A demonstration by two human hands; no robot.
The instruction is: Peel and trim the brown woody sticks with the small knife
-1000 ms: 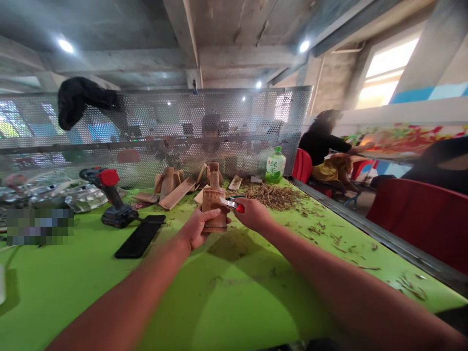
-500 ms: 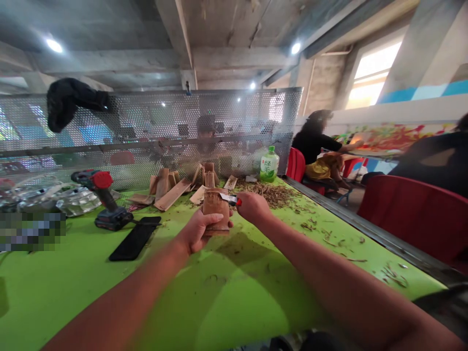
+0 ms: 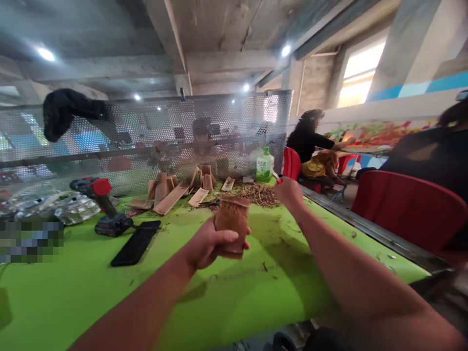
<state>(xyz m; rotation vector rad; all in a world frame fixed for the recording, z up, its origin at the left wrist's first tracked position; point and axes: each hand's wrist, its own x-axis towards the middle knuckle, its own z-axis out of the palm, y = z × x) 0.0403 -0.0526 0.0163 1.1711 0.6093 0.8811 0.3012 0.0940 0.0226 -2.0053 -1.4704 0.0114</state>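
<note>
My left hand (image 3: 212, 243) is wrapped round a brown bamboo piece (image 3: 233, 222), thumb across its front. The piece is slightly tilted above the green table, with rough marks near its top edge. Off to the right, my right hand (image 3: 289, 191) is closed round a utility knife (image 3: 278, 179) with a red part by the blade. The blade points up and left, away from the bamboo. Most of the knife's handle is hidden in the fist.
Bamboo strips (image 3: 171, 197) and a shavings pile (image 3: 261, 194) lie at the back, near a green tea bottle (image 3: 264, 165). Left are a cordless drill (image 3: 106, 207) and a black phone (image 3: 136, 243). A perforated metal screen (image 3: 146, 151) stands behind; people sit at right by red chairs (image 3: 405, 209).
My right hand has carried the knife away from the bamboo, to the right and slightly up. My left hand has brought the bamboo piece nearer, right and down, and tilted it.
</note>
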